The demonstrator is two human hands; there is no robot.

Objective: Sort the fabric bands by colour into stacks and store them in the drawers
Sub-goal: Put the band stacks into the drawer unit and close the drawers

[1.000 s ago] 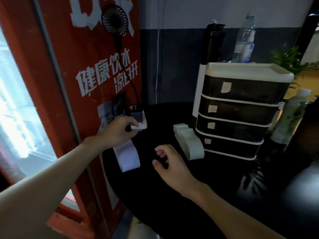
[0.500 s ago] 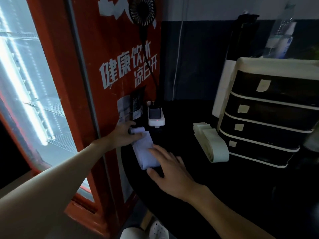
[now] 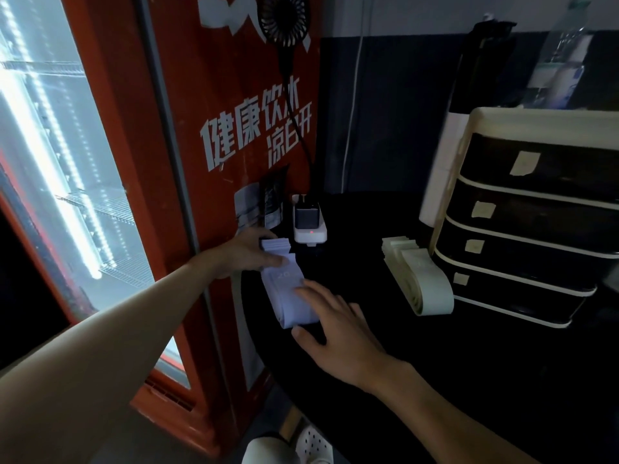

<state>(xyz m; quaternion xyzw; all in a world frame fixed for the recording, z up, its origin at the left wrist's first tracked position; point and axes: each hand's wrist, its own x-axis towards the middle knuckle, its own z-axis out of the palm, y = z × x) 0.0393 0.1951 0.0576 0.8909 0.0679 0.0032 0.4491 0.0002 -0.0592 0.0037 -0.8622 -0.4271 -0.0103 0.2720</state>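
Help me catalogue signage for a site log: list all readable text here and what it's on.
"健康饮水": white print on the red cabinet side panel.
"凉白开": same panel, line below.
Cut off: large white characters at panel top.
Possibly "20", faint: pale lilac fabric band stack.
Unreadable: paper tags on the dark drawers, clear bottle's label.

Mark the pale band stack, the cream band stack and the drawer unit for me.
pale band stack (image 3: 284, 289): head view, top band's visible middle.
cream band stack (image 3: 422, 279): head view, top band's middle.
drawer unit (image 3: 536, 226): head view, second drawer's front.
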